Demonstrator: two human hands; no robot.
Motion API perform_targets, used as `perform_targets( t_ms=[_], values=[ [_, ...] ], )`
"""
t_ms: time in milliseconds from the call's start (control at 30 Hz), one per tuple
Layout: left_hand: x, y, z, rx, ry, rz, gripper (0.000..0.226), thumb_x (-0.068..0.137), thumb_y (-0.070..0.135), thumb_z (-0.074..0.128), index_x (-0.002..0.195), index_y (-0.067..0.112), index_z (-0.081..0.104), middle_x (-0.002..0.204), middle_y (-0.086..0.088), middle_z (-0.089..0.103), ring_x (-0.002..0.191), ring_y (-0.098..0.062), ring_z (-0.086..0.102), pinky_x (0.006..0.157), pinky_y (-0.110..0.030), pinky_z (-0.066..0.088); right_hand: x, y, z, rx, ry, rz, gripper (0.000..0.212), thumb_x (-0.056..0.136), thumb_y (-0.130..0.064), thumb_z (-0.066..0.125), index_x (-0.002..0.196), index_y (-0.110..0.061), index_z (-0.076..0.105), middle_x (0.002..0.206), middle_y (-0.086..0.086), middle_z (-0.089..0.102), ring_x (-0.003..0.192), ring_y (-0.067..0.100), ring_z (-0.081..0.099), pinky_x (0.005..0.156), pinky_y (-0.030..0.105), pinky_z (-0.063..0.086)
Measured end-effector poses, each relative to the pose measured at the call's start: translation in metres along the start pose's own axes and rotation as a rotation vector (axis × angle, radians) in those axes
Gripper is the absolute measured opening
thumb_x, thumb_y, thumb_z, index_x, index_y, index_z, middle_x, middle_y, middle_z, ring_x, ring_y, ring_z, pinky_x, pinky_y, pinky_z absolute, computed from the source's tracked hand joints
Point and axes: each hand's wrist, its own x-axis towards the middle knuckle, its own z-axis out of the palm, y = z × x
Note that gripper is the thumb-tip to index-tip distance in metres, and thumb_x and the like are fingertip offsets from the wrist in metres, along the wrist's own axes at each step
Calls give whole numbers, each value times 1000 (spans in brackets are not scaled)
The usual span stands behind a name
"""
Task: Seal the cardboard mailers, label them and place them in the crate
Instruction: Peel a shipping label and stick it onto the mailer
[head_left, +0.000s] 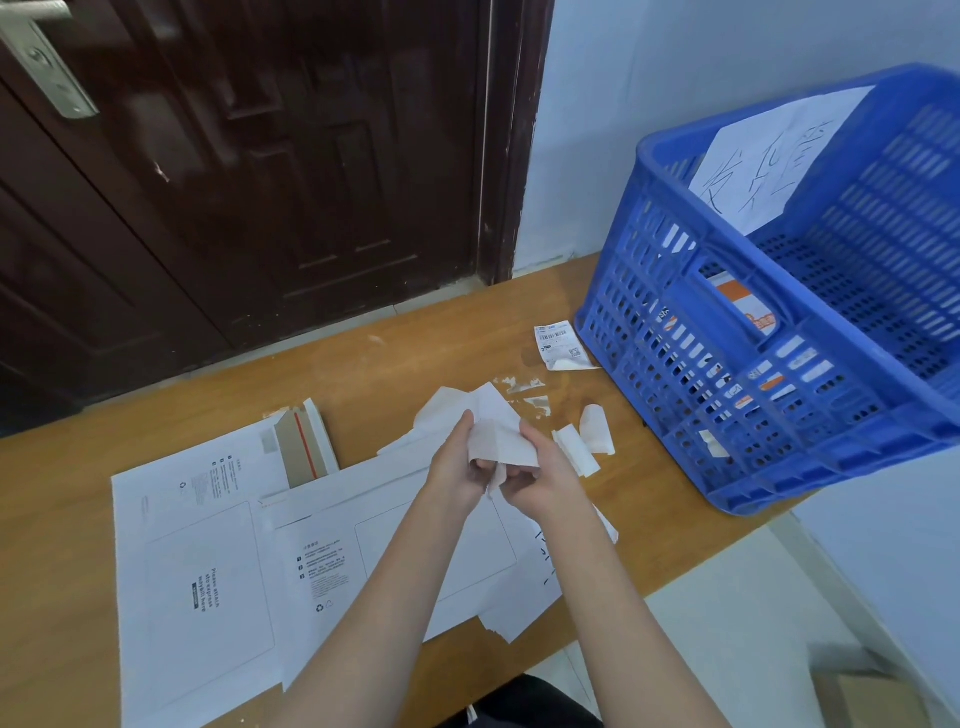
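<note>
The blue crate (779, 332) sits on the bench (467, 332) at the right, with a written sheet of paper (769, 156) inside and, it seems, a few mailers seen through its slats. Two white mailers (208, 545) lie flat near the bench's front edge. Above them, the left hand (457, 462) and right hand (535, 467) both have their fingers curled round a crumpled white paper (498, 431).

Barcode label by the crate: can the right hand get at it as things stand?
Probably yes, once freed. The barcode label lies flat and uncovered on the table, beside the blue crate, with nothing between. But the right hand and left hand both grip crumpled paper.
</note>
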Motion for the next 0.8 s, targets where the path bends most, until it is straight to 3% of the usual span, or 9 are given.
perform_targets(
  t_ms=[100, 167, 333, 400, 433, 600, 633, 700, 800],
  values=[
    [-4, -1, 3, -147, 50, -56, 22, 96, 25, 58, 87, 5, 55, 83, -10, 59, 73, -22, 59, 67, -35, 50, 2, 5, 2, 43, 3, -11, 22, 91, -21, 63, 76, -10, 53, 43, 2, 48, 35, 12, 43, 39, 18, 43],
    [-5, -2, 5, -234, 53, -72, 21, 95, 24, 59, 89, 5, 54, 84, -10, 58, 74, -22, 58, 67, -35, 51, 2, 7, 3, 82, 0, -11, 22, 92, -22, 61, 76, -8, 52, 41, 2, 47, 36, 14, 45, 42, 21, 47],
    [-11, -5, 8, -460, 29, -56, 21, 96, 22, 57, 88, 4, 53, 85, -11, 56, 73, -21, 57, 39, -26, 51, -7, 6, 11, 193, -54, 5, 17, 93, -21, 60, 96, -5, 56, 61, 12, 63, 55, 26, 66, 49, 32, 56],
    [-9, -4, 9, -474, 18, -49, 24, 96, 26, 57, 99, 3, 54, 90, -12, 58, 77, -22, 58, 49, -30, 55, -10, 9, 13, 234, -85, 5, 22, 94, -22, 58, 104, -3, 56, 77, 14, 65, 72, 28, 65, 60, 36, 57],
    [-7, -3, 9, -471, 14, -40, 26, 96, 29, 57, 102, 4, 54, 91, -12, 59, 78, -22, 59, 55, -33, 54, -11, 10, 13, 259, -98, 2, 21, 94, -22, 57, 102, -3, 56, 77, 15, 65, 73, 28, 64, 56, 34, 57],
    [-4, 6, -3, -600, -114, -21, 44, 91, 49, 54, 98, 6, 56, 59, -7, 58, 59, -22, 62, 53, -27, 54, -6, 4, 12, 318, -74, -50, 20, 93, -27, 60, 82, -10, 54, 52, 2, 57, 42, 14, 56, 41, 18, 46],
    [0, 7, -8, -572, -152, -8, 48, 87, 52, 57, 98, 6, 56, 56, -5, 56, 60, -21, 61, 57, -27, 52, -5, 1, 12, 304, -65, -78, 24, 93, -29, 61, 78, -11, 52, 49, 1, 52, 37, 12, 51, 38, 17, 42],
    [4, 6, -14, -377, -187, 36, 57, 77, 58, 63, 102, 7, 59, 72, -4, 62, 79, -21, 60, 67, -28, 47, -4, -2, 12, 279, -90, -131, 28, 93, -34, 59, 78, -13, 49, 54, 2, 45, 31, 11, 41, 34, 17, 36],
    [7, 1, -12, 33, -102, 122, 61, 76, 61, 64, 110, 11, 59, 93, -2, 64, 90, -19, 58, 74, -30, 42, 1, -3, 11, 265, -150, -170, 29, 95, -38, 53, 79, -13, 49, 58, 3, 46, 31, 9, 30, 35, 16, 29]
  ],
)
